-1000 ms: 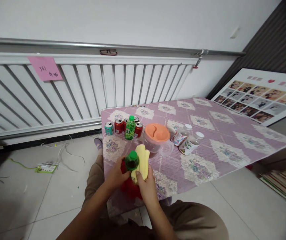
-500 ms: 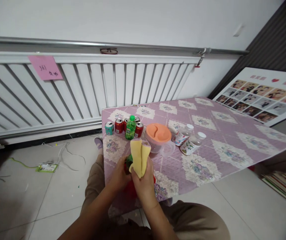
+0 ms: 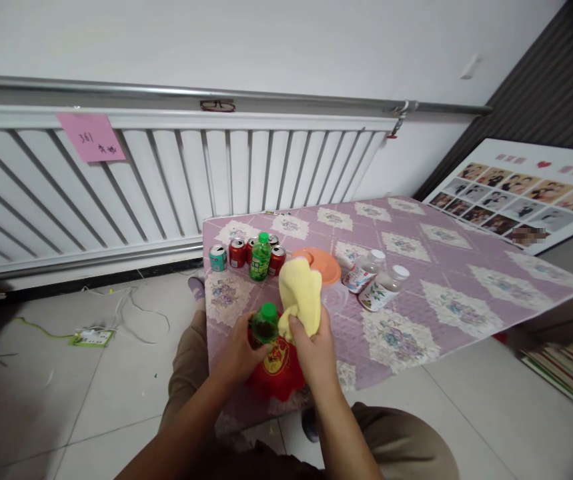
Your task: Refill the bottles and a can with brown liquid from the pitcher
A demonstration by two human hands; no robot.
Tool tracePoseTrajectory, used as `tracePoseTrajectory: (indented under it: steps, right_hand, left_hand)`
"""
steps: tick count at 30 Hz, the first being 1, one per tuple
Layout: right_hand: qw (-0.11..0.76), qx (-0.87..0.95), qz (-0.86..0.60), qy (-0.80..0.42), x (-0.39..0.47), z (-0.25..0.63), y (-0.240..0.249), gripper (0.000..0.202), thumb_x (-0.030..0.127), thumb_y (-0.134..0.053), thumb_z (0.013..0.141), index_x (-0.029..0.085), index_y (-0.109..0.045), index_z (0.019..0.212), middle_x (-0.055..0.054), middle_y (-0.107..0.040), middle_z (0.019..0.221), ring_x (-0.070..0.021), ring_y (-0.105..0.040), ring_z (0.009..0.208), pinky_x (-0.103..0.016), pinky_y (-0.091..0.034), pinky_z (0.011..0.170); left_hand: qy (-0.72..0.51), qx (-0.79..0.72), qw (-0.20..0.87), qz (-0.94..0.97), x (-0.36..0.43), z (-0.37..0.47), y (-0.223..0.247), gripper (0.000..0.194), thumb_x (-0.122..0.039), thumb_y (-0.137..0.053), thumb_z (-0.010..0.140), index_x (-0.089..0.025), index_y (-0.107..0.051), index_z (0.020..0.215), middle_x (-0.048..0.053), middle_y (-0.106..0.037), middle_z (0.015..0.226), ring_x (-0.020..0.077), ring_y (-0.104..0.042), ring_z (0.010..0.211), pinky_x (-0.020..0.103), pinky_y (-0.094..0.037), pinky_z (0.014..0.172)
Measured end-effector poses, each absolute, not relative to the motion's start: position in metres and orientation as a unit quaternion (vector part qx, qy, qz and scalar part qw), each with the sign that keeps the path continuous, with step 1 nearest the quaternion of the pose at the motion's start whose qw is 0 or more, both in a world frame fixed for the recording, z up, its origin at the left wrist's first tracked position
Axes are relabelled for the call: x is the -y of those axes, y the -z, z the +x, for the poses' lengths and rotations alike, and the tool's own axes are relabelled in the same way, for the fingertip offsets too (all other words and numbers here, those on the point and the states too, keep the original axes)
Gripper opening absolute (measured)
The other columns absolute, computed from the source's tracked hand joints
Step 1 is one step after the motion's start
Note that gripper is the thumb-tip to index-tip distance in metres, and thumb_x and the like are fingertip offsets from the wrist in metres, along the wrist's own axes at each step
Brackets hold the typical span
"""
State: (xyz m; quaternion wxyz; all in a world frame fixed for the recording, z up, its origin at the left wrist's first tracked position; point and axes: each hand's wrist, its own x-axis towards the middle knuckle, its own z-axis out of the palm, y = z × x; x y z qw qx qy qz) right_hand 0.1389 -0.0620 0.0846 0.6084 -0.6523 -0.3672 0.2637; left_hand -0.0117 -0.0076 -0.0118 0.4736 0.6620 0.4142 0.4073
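Note:
My left hand (image 3: 242, 350) is wrapped round a dark green bottle (image 3: 265, 327) with a bright green cap, held upright near the table's front edge. In my right hand (image 3: 315, 347) is a folded yellow cloth (image 3: 302, 293), bunched in the fingers just right of the bottle. Below both hands lies a red plate-like item (image 3: 283, 377) with a wavy edge and a gold pattern, partly covered by the hands. Behind the cloth, an orange divided bowl (image 3: 327, 267) sits on a clear container, partly hidden.
A second green bottle (image 3: 261, 259) stands among several red cans (image 3: 237, 253) and a teal can (image 3: 218, 258) at the back left. Two clear labelled bottles (image 3: 380, 291) with white caps lean on the right. A white radiator (image 3: 246, 167) lines the wall behind the table.
The yellow cloth has moved right, away from the green bottle, and its folds have opened out. The bottle's cap and the red item beneath now show.

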Motion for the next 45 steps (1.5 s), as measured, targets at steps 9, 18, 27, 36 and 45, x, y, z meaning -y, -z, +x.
tracePoseTrajectory:
  steps: [9, 18, 27, 36, 45]
  right_hand:
    - [0.468, 0.578, -0.608, -0.279, 0.024, 0.135, -0.126, 0.048, 0.025, -0.062, 0.075, 0.021, -0.068, 0.123, -0.009, -0.075, 0.116, -0.0284, -0.068, 0.107, -0.046, -0.053, 0.097]
    - [0.598, 0.365, -0.645, -0.306, 0.042, 0.137, -0.059, 0.062, 0.050, -0.066, 0.082, 0.019, -0.058, 0.135, -0.011, -0.075, 0.122, -0.0269, -0.071, 0.108, -0.042, -0.056, 0.097]
    - [0.559, 0.365, -0.688, -0.283, 0.084, 0.122, -0.005, 0.056, 0.050, -0.063, 0.081, 0.018, -0.061, 0.128, -0.009, -0.075, 0.108, -0.0277, -0.072, 0.099, -0.046, -0.058, 0.093]
    - [0.577, 0.418, -0.665, -0.221, 0.085, 0.112, -0.018, 0.054, 0.040, -0.062, 0.089, 0.023, -0.056, 0.140, -0.011, -0.067, 0.132, -0.0279, -0.065, 0.121, -0.048, -0.052, 0.107]
    - [0.564, 0.439, -0.651, -0.255, 0.087, 0.119, -0.005, 0.056, 0.028, -0.061, 0.084, 0.018, -0.060, 0.139, -0.014, -0.069, 0.133, -0.0311, -0.067, 0.123, -0.049, -0.054, 0.106]
  left_hand:
    - [-0.416, -0.424, 0.474, 0.650, 0.008, -0.010, 0.013, 0.071, -0.020, -0.084, 0.071, -0.023, -0.050, 0.133, 0.011, -0.066, 0.129, 0.0286, -0.064, 0.121, 0.050, -0.050, 0.109]
    - [-0.399, -0.430, 0.470, 0.660, 0.008, -0.012, 0.011, 0.071, -0.021, -0.085, 0.071, -0.022, -0.053, 0.134, 0.011, -0.066, 0.129, 0.0287, -0.066, 0.119, 0.050, -0.052, 0.108]
    - [-0.387, -0.414, 0.492, 0.661, -0.001, -0.019, 0.016, 0.076, -0.019, -0.084, 0.070, -0.021, -0.053, 0.139, 0.012, -0.064, 0.138, 0.0302, -0.061, 0.130, 0.050, -0.046, 0.116]
    - [-0.380, -0.362, 0.571, 0.631, 0.001, -0.022, 0.004, 0.066, -0.024, -0.081, 0.076, -0.019, -0.053, 0.136, 0.013, -0.072, 0.130, 0.0276, -0.071, 0.118, 0.049, -0.054, 0.110]
    - [-0.384, -0.416, 0.561, 0.604, 0.008, -0.036, -0.034, 0.058, -0.033, -0.082, 0.066, -0.020, -0.060, 0.118, 0.010, -0.077, 0.115, 0.0305, -0.075, 0.110, 0.048, -0.058, 0.105]
